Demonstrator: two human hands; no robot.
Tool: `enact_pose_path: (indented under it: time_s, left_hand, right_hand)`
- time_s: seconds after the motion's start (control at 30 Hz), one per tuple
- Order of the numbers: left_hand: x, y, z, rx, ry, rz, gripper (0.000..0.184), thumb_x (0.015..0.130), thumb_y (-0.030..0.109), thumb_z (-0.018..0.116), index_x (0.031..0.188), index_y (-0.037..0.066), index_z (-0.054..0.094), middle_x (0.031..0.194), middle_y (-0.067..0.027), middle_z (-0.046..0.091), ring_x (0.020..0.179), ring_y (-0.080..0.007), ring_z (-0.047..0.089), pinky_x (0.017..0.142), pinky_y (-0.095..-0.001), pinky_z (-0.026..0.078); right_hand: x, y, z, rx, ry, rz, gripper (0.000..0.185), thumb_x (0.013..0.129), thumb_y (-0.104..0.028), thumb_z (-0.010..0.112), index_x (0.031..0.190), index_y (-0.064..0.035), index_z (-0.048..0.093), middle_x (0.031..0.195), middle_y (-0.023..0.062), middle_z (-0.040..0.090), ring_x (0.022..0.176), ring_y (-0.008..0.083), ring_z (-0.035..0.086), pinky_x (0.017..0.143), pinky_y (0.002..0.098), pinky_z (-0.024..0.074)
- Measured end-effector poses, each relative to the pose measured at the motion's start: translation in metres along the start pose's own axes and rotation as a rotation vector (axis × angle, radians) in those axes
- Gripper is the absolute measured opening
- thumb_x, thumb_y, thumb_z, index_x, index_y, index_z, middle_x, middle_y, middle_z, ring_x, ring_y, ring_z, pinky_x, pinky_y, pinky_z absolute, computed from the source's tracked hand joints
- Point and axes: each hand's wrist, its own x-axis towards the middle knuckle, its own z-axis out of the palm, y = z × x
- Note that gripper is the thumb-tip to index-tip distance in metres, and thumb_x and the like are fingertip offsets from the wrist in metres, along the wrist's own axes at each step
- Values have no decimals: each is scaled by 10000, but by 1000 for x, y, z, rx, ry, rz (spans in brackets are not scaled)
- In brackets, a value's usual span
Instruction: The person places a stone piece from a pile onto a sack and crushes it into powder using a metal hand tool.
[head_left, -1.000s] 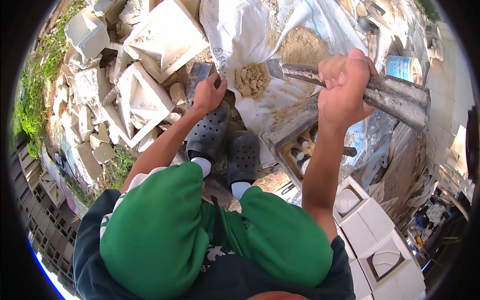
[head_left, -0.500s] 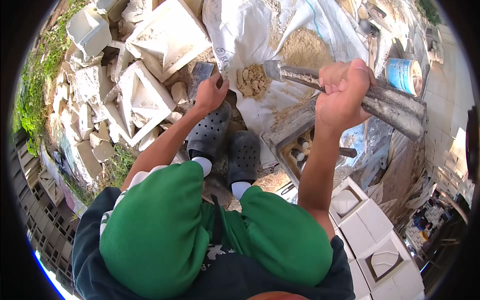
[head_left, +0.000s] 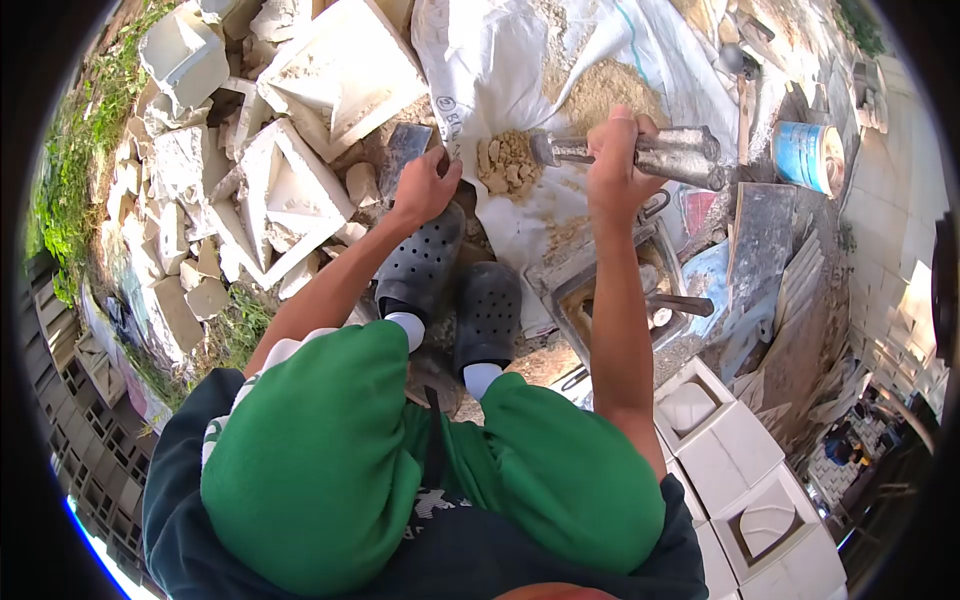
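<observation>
As the right hand grips a tool, the tray holds tan grit.

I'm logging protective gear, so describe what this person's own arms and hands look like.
The left hand and right hand are bare: no gloves, and no watch or bracelet shows. The left forearm and right forearm are uncovered too. The dark cloth shirt appears short-sleeved.
</observation>
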Motion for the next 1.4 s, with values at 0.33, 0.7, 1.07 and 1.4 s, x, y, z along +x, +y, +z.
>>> enact_pose_path:
  time_s: [0.33, 0.7, 1.07, 1.4]
  left_hand:
    - [3, -5, 1, 20, -31, -9, 309, 843, 286, 589, 853, -22, 594, 729, -205, 614, 674, -347, 598, 652, -405, 451]
    - [1, -4, 2, -32, 23, 24, 294, 831, 271, 593, 780, -17, 571, 687, -219, 594, 658, -390, 580, 633, -437, 449]
    - [-2, -2, 0, 3, 4, 8, 301, 827, 271, 599, 773, -24, 568, 694, -225, 596, 649, -398, 575, 625, -439, 450]
    - [1, -3, 0, 33, -25, 14, 325, 846, 287, 586, 837, -38, 576, 715, -210, 601, 666, -358, 587, 649, -410, 452]
  right_hand:
    - [15, -72, -3, 147, -54, -5, 336, 882, -34, 484, 576, -79, 353, 495, 4, 391, 428, 89, 346, 448, 271, 327]
    - [22, -74, -2, 113, -25, -2, 376, 871, -67, 494, 541, -99, 317, 456, 6, 369, 417, 83, 311, 441, 268, 296]
    - [22, -46, -3, 197, -10, 48, 351, 864, -39, 509, 536, -65, 387, 474, -8, 416, 424, 62, 379, 418, 237, 302]
    - [10, -5, -1, 58, -104, 99, 340, 890, -65, 467, 570, -93, 356, 470, 13, 388, 413, 92, 317, 442, 271, 303]
